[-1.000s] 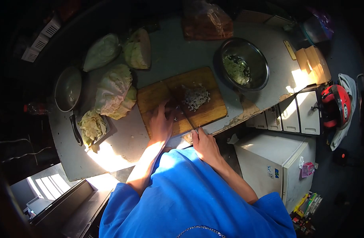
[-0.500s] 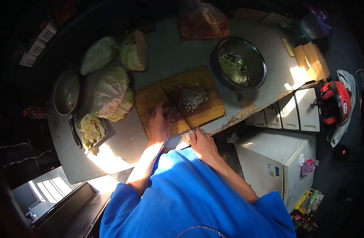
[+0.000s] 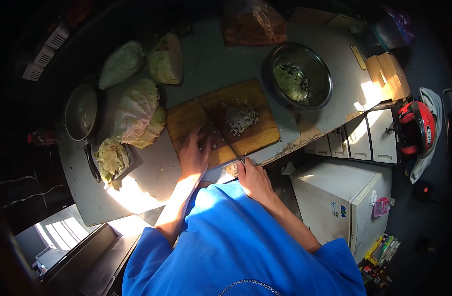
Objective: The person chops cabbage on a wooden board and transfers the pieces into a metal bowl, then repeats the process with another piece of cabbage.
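A wooden cutting board (image 3: pixel 186 118) lies near the table's front edge. On it is a small heap of finely chopped whitish pieces (image 3: pixel 241 120). My right hand (image 3: pixel 255 180) is closed round the handle of a knife (image 3: pixel 229 143), whose blade slants up and left across the board, left of the heap. My left hand (image 3: pixel 194 157) rests over the board's lower left part, thumb and fingers apart, close to the blade. A few small white bits (image 3: pixel 214 145) lie between that hand and the knife; the fingertips are in shadow.
A steel bowl (image 3: pixel 320 91) with chopped greens stands right of the board. Cabbage leaves (image 3: pixel 137 113), a cut cabbage (image 3: pixel 165 59), a plastic bag (image 3: pixel 121 64) and a frying pan (image 3: pixel 81 112) are at the left. A brown-filled bag (image 3: pixel 254 27) sits at the back.
My left hand has shifted slightly left and back from the blade, its fingers more apart. The knife stays in my right hand, almost in the same place. The camera view has tilted slightly.
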The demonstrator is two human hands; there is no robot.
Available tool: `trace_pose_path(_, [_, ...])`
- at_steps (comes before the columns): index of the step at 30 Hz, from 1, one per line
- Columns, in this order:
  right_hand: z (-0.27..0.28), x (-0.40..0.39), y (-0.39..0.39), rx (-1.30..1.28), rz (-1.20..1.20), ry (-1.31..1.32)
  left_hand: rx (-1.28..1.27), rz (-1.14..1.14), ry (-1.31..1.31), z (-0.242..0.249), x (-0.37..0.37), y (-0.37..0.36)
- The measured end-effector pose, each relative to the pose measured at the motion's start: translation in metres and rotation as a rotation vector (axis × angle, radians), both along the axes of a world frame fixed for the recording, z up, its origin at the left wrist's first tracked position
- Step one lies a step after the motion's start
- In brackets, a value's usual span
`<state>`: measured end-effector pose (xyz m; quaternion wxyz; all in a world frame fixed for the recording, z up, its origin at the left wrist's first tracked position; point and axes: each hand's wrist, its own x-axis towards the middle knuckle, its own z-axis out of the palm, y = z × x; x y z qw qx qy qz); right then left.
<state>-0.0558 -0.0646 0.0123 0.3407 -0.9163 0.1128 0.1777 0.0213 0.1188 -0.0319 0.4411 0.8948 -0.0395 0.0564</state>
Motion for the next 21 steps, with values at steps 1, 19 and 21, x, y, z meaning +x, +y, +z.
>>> trace_pose_path(1, [-0.001, 0.0, -0.001, -0.001, 0.0, -0.002, -0.036, 0.02, 0.022, 0.002, 0.0, 0.004])
trace_pose_path(19, [0.001, 0.0, -0.009, 0.096, 0.0, -0.06, 0.57, -0.207, -0.029, -0.007, -0.027, -0.021])
trace_pose_path(21, [-0.006, -0.001, -0.015, 0.207, -0.089, -0.193, 0.537, -0.203, -0.021, -0.003, -0.013, -0.038])
